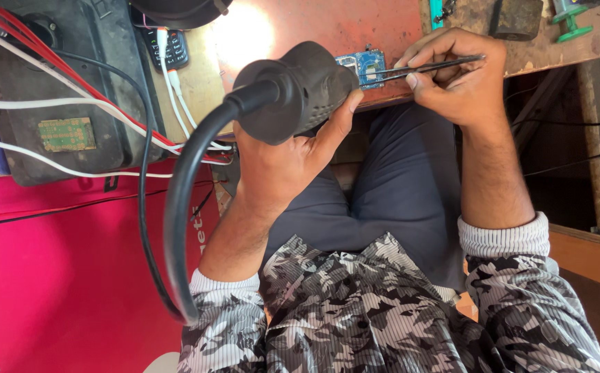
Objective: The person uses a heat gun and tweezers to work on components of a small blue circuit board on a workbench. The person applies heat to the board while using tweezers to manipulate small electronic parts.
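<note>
We are gripping a black hot-air tool (293,93) in our left hand (283,162) and pinching tweezers (428,67) in our right hand (455,79) over a small blue circuit board (363,67) at the desk's (327,27) near edge.

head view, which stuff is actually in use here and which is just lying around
In use:
- hot-air tool, in left hand
- tweezers, in right hand
- small blue circuit board

Lying about:
- black keypad phone
- green circuit board
- white cables
- green stand
</note>
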